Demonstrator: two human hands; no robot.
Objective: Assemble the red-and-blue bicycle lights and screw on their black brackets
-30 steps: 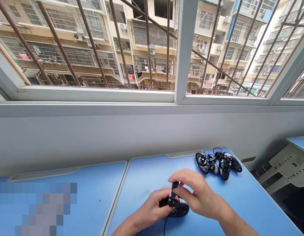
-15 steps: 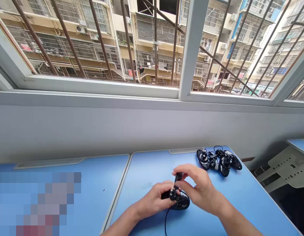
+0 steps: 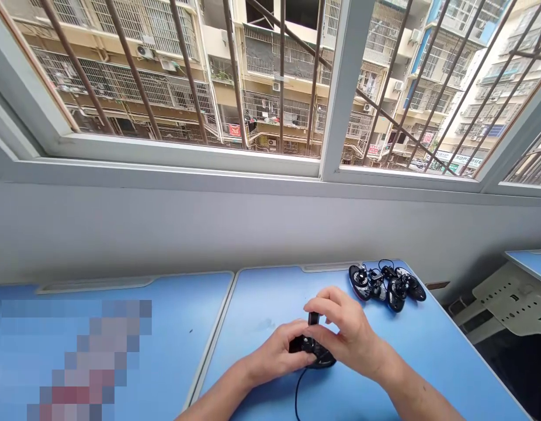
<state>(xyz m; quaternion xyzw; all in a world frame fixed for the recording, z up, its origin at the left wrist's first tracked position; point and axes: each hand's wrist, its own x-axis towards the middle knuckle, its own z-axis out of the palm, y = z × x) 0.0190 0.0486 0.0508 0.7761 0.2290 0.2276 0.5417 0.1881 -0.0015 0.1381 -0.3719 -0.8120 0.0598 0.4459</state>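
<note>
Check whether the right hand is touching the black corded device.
Touching: the head view shows the right hand with its fingers closed on the upright end of the black corded device.

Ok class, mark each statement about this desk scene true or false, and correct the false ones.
1. The left hand and right hand both hold a black corded mouse. True.
2. The mouse's cable runs toward the window. False: it trails down the desk toward the person.
3. More black mouse parts lie at the far right corner of the desk. True.
4. The desk is green. False: it is blue.
5. Metal bars cross the view through the window. True.
</note>
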